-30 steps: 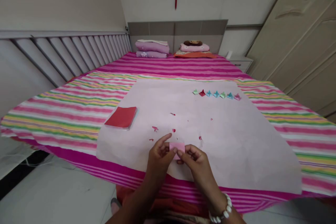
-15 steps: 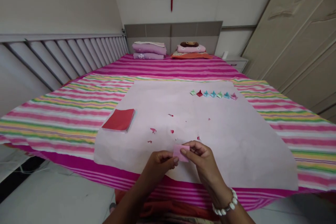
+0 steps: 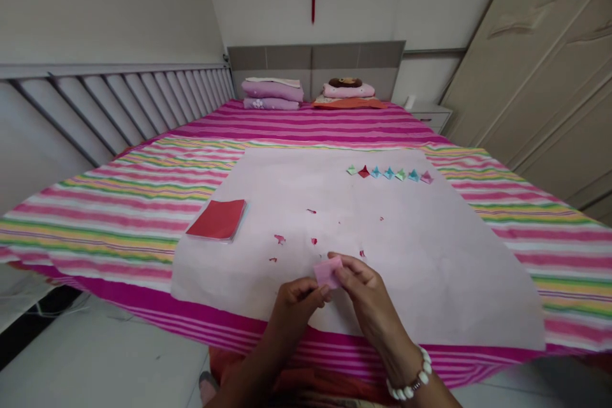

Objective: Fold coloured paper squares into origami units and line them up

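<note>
A small folded pink paper is pinched between both my hands just above the pale sheet spread on the bed. My left hand grips its lower left edge with closed fingers. My right hand, with a white bead bracelet on the wrist, holds its right side between thumb and fingertips. A stack of red square papers lies to the left. Several small folded paper pieces in green, red, blue and pink stand in a row farther back on the sheet.
Tiny red paper scraps are scattered on the sheet ahead of my hands. The bed has a striped pink cover. Folded bedding and a pillow sit at the headboard. A slatted rail runs along the left; a wardrobe stands right.
The pink paper has turned and tilted between my fingers and shifted slightly right. My left hand dropped lower, and my right hand came over the paper's right side.
</note>
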### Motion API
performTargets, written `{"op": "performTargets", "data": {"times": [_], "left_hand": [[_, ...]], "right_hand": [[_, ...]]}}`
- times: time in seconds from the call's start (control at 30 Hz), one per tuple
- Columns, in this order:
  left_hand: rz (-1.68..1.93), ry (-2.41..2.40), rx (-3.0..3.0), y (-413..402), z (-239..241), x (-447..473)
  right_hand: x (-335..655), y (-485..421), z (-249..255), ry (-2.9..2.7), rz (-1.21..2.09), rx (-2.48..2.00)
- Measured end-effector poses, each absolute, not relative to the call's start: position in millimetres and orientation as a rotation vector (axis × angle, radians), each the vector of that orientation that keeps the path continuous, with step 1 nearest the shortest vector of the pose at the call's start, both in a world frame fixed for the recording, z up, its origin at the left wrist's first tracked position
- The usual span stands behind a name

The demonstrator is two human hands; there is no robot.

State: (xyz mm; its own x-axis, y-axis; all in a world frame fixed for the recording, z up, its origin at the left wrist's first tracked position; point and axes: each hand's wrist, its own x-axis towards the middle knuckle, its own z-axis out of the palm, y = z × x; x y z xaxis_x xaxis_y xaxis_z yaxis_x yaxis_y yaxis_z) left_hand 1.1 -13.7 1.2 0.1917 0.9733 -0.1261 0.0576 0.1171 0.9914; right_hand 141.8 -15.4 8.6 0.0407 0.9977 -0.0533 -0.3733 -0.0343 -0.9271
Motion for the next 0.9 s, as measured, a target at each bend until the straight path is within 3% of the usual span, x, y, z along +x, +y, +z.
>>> {"op": "performTargets", "data": {"times": [0.43,0.9], "left_hand": [[1.202,1.068,1.285,-10,11,-10],[0.982,0.992,1.427,-8,24,-17]], "right_hand": [[150,-20,1,-1.066,1.304,-1.106],[146,-23,9,-1.018,1.237,-1.035]]}}
